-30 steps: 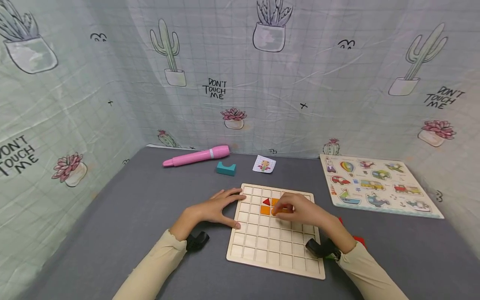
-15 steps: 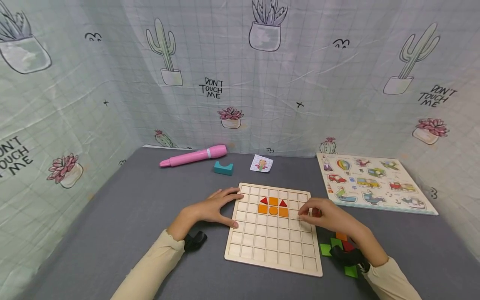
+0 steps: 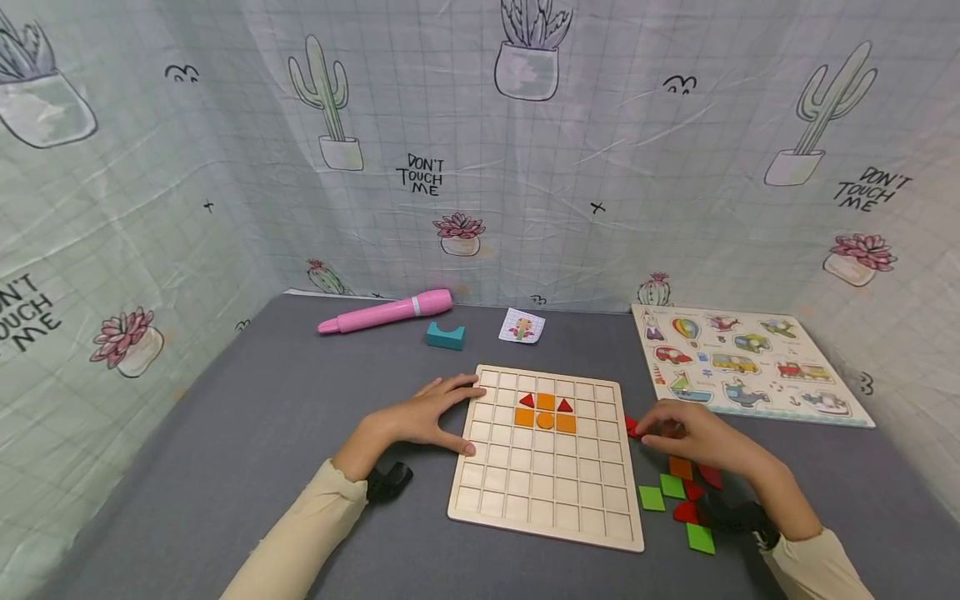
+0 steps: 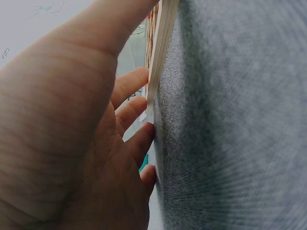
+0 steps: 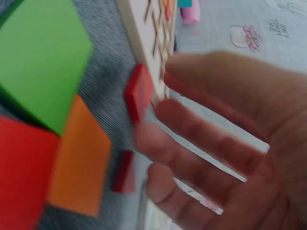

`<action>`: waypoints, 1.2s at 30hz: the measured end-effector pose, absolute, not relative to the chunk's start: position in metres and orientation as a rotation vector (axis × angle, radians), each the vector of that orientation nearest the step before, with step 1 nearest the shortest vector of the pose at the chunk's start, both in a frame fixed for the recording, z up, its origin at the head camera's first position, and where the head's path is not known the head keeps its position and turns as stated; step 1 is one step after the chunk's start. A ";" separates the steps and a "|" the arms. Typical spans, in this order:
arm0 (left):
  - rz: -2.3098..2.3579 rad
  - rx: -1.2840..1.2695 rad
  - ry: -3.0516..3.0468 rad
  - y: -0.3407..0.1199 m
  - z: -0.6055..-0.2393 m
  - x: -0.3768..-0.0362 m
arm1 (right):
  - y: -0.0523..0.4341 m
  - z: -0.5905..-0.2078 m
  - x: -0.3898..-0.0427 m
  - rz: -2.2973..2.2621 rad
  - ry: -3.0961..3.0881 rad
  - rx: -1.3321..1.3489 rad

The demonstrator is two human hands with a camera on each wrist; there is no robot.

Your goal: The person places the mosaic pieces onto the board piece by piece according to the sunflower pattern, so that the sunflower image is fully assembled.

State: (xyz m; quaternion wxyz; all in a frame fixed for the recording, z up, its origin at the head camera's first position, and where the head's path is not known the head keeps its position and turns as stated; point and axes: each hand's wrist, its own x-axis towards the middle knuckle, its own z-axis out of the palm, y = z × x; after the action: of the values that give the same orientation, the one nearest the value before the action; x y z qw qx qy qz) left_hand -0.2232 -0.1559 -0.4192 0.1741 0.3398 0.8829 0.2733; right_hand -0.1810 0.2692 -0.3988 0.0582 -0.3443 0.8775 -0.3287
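The pale wooden square grid board (image 3: 540,483) lies on the grey bench (image 3: 262,417) between the two hands. The left hand (image 3: 422,421) is spread and grips nothing, its thumb and fingertips resting at the board's left edge. The right hand (image 3: 693,437) is off the board's right side, its fingers loosely bent and grasping nothing; a small flat red piece (image 3: 632,427) lies on the bench just beyond its fingertips, beside the board's edge. Whether they touch it cannot be told. On the grid, two red triangles (image 3: 565,406) flank an orange square (image 3: 546,402), and below them an orange disc (image 3: 545,421) sits between two more orange squares (image 3: 524,417). Green square tiles (image 3: 652,498) lie near the right wrist, with red and orange pieces among them.
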 end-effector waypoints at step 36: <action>0.794 1.005 2.498 -0.158 -0.421 -0.226 | 0.252 -0.413 -0.188 -0.998 2.813 -0.895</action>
State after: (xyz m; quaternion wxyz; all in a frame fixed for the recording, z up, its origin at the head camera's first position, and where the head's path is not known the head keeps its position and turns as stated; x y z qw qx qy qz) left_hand -0.2258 -0.1584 -0.4211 0.1665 0.3532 0.8774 0.2788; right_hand -0.1879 0.2516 -0.4127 0.0126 -0.2870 0.9027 -0.3203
